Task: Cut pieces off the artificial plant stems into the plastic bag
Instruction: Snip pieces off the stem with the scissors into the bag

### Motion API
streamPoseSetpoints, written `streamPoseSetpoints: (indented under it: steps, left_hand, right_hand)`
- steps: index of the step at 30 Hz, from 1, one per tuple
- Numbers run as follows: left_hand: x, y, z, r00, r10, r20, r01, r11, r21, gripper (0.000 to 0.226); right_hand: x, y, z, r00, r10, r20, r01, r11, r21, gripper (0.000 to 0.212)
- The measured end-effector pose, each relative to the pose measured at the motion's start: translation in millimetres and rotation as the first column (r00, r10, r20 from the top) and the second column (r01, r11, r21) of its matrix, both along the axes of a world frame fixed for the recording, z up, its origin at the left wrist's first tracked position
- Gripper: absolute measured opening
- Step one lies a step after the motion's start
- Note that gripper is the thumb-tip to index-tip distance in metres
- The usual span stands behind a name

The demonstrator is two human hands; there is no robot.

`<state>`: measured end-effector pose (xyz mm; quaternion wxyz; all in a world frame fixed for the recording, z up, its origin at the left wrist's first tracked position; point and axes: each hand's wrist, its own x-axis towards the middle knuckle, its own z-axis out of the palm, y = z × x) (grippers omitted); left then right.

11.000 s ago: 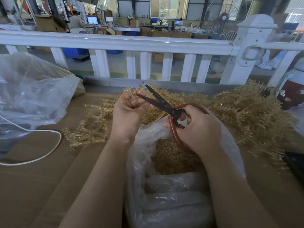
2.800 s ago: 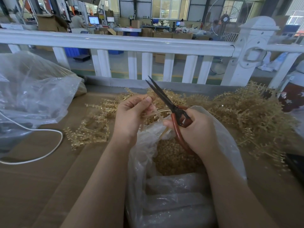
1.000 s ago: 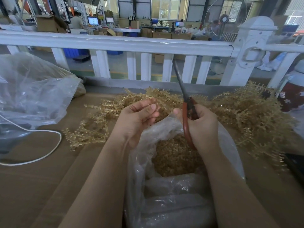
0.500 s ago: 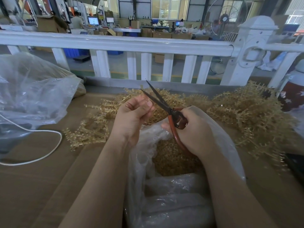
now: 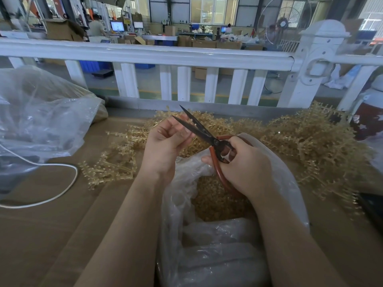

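I see a brown table (image 5: 41, 235) that spans the frame, with a white railing (image 5: 145, 55) along its far edge. A clear plastic bag (image 5: 290, 183) stands open at front centre and holds a bed of golden cut pieces (image 5: 215, 199). A second, larger clear bag (image 5: 41, 112) lies at far left, with a white cable (image 5: 68, 183) looped just in front of it. A pile of golden artificial plant stems (image 5: 310, 146) runs across the table behind the open bag, heaviest at right.

The right hand (image 5: 246, 164) is above the bag mouth, its fingers curled through the red handles of the scissors (image 5: 209, 137). The black blades are parted and point up and left.

The left hand (image 5: 165, 146) is raised just left of the blades, its fingers curled as if pinching. Whatever it holds is too small to make out. The lower blade crosses in front of its fingertips (image 5: 186, 132).
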<state>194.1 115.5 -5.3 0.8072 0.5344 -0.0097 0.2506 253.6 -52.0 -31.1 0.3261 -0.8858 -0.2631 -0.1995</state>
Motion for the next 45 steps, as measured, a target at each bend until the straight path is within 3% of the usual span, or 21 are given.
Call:
streamPoseSetpoints:
  steps: [9,19,25,33,45]
  left_hand:
    - [0.3,1.6,0.4,1.0,-0.022,0.003,0.023,0.999,-0.049,0.015]
    - [1.4,2.1,1.0,0.998,-0.033,0.045,0.037,0.995,-0.093,0.021]
    - [1.2,2.0,-0.9,0.999,0.011,0.046,-0.008,0.998,-0.066,0.021]
    - [2.2,1.6,-2.8,0.997,0.08,0.004,-0.08,0.992,0.099,0.012]
    - [-0.7,3.0,-0.8,0.999,0.039,0.021,-0.042,0.989,0.141,0.025]
  right_hand:
    - [-2.4,1.1,-0.1,1.0,0.018,0.0,-0.018,0.999,0.038,0.051]
    - [-3.6,1.7,1.4,0.993,0.1,-0.061,-0.093,0.99,0.107,0.063]
    - [-3.5,2.0,1.5,0.993,0.097,-0.063,-0.089,0.989,0.119,0.073]
    - [-4.5,0.0,1.7,0.995,-0.002,0.099,-0.005,0.998,0.068,0.069]
    - [-3.7,0.8,0.8,0.995,0.073,0.068,-0.081,0.991,0.107,0.072]
